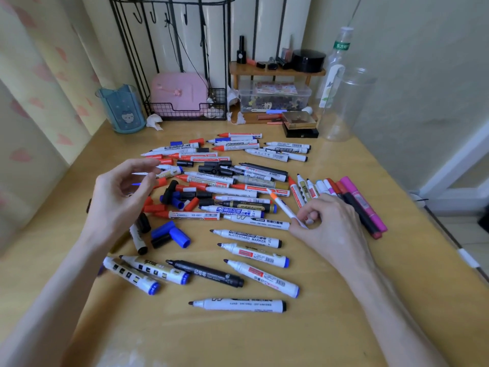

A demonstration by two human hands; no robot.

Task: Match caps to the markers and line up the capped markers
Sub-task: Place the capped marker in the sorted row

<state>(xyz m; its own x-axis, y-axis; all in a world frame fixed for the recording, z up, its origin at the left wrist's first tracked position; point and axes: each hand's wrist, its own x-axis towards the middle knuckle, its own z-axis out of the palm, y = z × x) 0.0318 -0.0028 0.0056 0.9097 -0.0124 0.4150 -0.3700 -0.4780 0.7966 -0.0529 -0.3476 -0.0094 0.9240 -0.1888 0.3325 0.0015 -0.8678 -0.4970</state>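
Many uncapped markers (pixel 232 192) lie scattered across the wooden table (pixel 344 300), mixed with loose red, blue and black caps (pixel 169 234). My right hand (pixel 328 223) pinches a thin white pen with an orange tip (pixel 283 207), pointing up and left over the pile. My left hand (pixel 121 194) hovers above the left side of the pile, fingers curled and apart, holding nothing. A row of capped markers (pixel 352 202), pink, dark and red, lies side by side just right of my right hand.
At the back stand a blue cup (pixel 121 109), a wire rack with a pink case (pixel 180 96), a wooden shelf (pixel 275 72), a clear storage box (pixel 275 98), a plastic bottle (pixel 336 64) and a clear jar (pixel 346 104). A wall runs along the right.
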